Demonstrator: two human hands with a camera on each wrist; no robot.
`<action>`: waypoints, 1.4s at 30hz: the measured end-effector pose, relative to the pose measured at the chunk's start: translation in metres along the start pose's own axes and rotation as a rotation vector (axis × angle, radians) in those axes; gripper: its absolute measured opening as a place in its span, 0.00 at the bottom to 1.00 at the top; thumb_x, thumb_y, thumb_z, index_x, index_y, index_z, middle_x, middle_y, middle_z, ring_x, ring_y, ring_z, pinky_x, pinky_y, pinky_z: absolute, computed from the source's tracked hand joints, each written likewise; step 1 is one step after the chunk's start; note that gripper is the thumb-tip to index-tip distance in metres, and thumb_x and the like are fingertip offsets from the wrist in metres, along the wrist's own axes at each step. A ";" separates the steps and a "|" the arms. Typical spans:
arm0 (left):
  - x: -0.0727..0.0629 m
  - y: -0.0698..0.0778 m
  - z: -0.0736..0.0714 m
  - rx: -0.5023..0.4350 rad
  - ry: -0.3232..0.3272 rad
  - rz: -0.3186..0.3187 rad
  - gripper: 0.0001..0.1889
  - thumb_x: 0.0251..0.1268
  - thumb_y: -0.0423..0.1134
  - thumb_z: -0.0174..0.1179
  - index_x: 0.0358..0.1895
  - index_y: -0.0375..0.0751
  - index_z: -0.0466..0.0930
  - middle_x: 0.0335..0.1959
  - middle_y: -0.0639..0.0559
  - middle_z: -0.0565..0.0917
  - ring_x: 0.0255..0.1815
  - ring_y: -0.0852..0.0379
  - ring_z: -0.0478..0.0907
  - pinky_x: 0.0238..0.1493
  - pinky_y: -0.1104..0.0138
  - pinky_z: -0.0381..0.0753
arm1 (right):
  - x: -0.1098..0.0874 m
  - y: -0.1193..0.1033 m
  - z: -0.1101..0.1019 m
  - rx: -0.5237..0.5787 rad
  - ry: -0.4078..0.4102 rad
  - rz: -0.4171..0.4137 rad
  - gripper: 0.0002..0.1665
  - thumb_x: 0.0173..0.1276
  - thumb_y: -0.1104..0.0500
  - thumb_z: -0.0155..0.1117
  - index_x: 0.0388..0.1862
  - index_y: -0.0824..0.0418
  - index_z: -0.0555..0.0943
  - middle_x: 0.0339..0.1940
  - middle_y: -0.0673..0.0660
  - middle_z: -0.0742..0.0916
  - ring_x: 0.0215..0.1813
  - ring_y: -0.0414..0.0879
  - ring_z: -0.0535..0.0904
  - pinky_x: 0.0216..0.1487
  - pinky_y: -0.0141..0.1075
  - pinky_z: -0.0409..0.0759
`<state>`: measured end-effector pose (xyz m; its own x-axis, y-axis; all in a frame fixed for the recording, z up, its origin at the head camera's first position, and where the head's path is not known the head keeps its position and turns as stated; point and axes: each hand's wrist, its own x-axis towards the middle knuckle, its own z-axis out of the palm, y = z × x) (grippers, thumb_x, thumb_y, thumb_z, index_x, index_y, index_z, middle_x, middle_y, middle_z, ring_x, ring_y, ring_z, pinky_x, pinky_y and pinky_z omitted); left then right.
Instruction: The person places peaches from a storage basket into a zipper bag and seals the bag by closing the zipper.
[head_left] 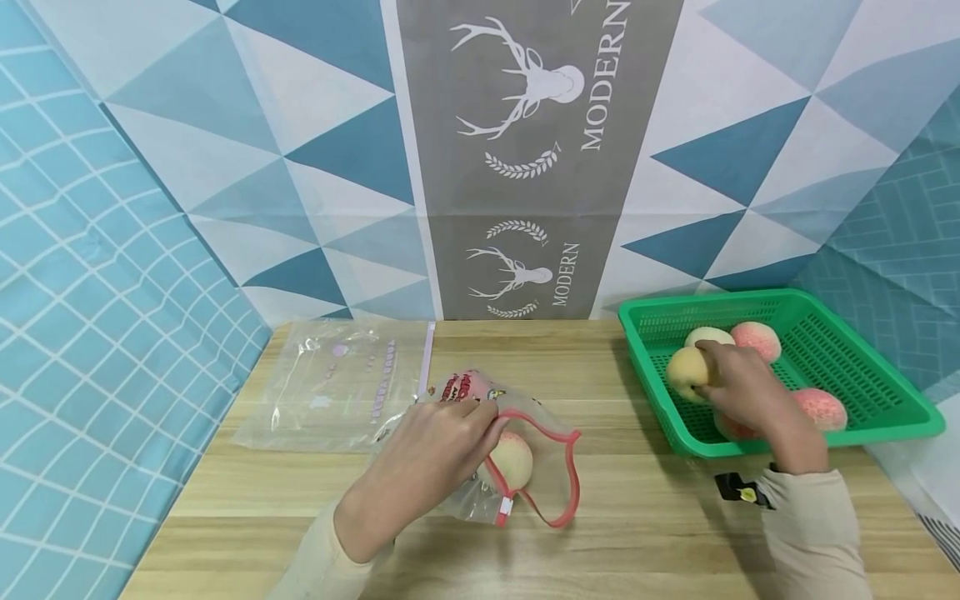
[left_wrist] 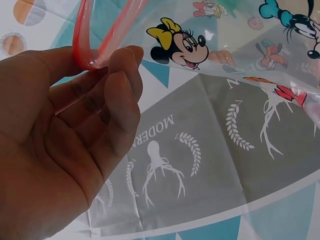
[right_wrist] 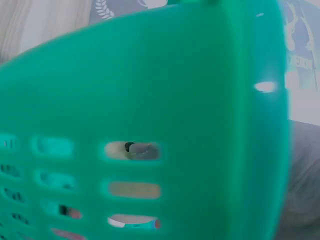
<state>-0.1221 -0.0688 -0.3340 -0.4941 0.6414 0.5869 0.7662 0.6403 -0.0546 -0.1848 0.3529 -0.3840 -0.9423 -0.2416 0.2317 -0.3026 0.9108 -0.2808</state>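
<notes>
My left hand pinches the red zip edge of a clear cartoon-printed zip bag. The mouth of this bag gapes toward the right, and a pale peach shows inside. In the left wrist view, the thumb and fingers of my left hand hold the red edge. Over at the right, my right hand grips a yellowish peach within the green basket. Around it lie a pink peach and several others, one partly covered by the hand. Basket wall fills most of the right wrist view.
A flat clear zip bag with a lilac edge lies at the back left of the wooden table. Patterned cloth rises behind the table, and blue checked cloth stands along the left.
</notes>
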 end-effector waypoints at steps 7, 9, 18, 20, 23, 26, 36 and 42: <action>0.000 0.001 0.000 -0.014 -0.010 -0.009 0.16 0.63 0.36 0.64 0.21 0.48 0.68 0.14 0.62 0.58 0.15 0.64 0.53 0.17 0.73 0.53 | -0.002 -0.007 -0.009 -0.025 0.083 -0.062 0.38 0.49 0.70 0.77 0.59 0.79 0.73 0.42 0.74 0.84 0.34 0.64 0.80 0.33 0.55 0.78; 0.000 0.001 0.000 -0.013 -0.015 -0.010 0.16 0.63 0.36 0.64 0.21 0.48 0.68 0.14 0.62 0.58 0.15 0.65 0.53 0.17 0.73 0.53 | -0.003 -0.009 -0.011 -0.029 0.107 -0.072 0.39 0.48 0.70 0.77 0.59 0.78 0.73 0.40 0.73 0.84 0.33 0.63 0.80 0.32 0.54 0.78; 0.000 0.001 -0.001 -0.016 -0.036 -0.013 0.16 0.64 0.37 0.64 0.21 0.49 0.67 0.14 0.62 0.57 0.16 0.65 0.52 0.17 0.73 0.53 | -0.009 -0.024 -0.022 -0.032 0.166 -0.057 0.41 0.48 0.70 0.78 0.62 0.77 0.72 0.44 0.75 0.83 0.42 0.68 0.78 0.38 0.59 0.76; 0.000 0.001 -0.001 -0.015 -0.038 -0.015 0.16 0.64 0.37 0.64 0.21 0.49 0.67 0.14 0.62 0.57 0.16 0.65 0.52 0.17 0.73 0.53 | -0.010 -0.028 -0.024 -0.031 0.174 -0.057 0.41 0.49 0.69 0.78 0.62 0.76 0.72 0.46 0.75 0.83 0.45 0.69 0.77 0.40 0.60 0.75; 0.000 0.001 -0.001 -0.013 -0.038 -0.015 0.16 0.64 0.37 0.64 0.21 0.48 0.68 0.14 0.62 0.57 0.16 0.65 0.52 0.17 0.73 0.53 | -0.013 -0.036 -0.028 -0.032 0.181 -0.058 0.41 0.49 0.69 0.78 0.63 0.74 0.72 0.47 0.74 0.83 0.48 0.69 0.75 0.42 0.60 0.74; 0.000 0.001 -0.001 -0.010 -0.034 -0.012 0.15 0.64 0.37 0.65 0.22 0.48 0.69 0.14 0.62 0.57 0.16 0.65 0.53 0.17 0.72 0.54 | -0.016 -0.043 -0.031 -0.031 0.181 -0.054 0.42 0.51 0.68 0.78 0.65 0.72 0.71 0.48 0.73 0.82 0.50 0.68 0.73 0.43 0.59 0.72; -0.001 0.001 0.000 0.003 -0.022 -0.009 0.15 0.63 0.37 0.65 0.22 0.48 0.69 0.14 0.62 0.58 0.16 0.65 0.53 0.18 0.73 0.54 | -0.022 -0.064 -0.038 -0.026 0.204 -0.091 0.44 0.49 0.67 0.79 0.66 0.70 0.72 0.54 0.70 0.82 0.52 0.64 0.71 0.45 0.57 0.73; 0.000 0.001 0.000 0.001 -0.019 -0.008 0.15 0.63 0.37 0.65 0.22 0.48 0.69 0.14 0.62 0.58 0.16 0.65 0.52 0.17 0.73 0.54 | -0.025 -0.077 -0.040 -0.033 0.246 -0.148 0.46 0.45 0.68 0.81 0.65 0.68 0.73 0.54 0.67 0.82 0.49 0.59 0.72 0.43 0.53 0.73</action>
<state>-0.1211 -0.0681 -0.3347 -0.5082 0.6437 0.5722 0.7615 0.6462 -0.0507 -0.1323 0.3021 -0.3310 -0.8239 -0.2879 0.4882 -0.4255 0.8832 -0.1972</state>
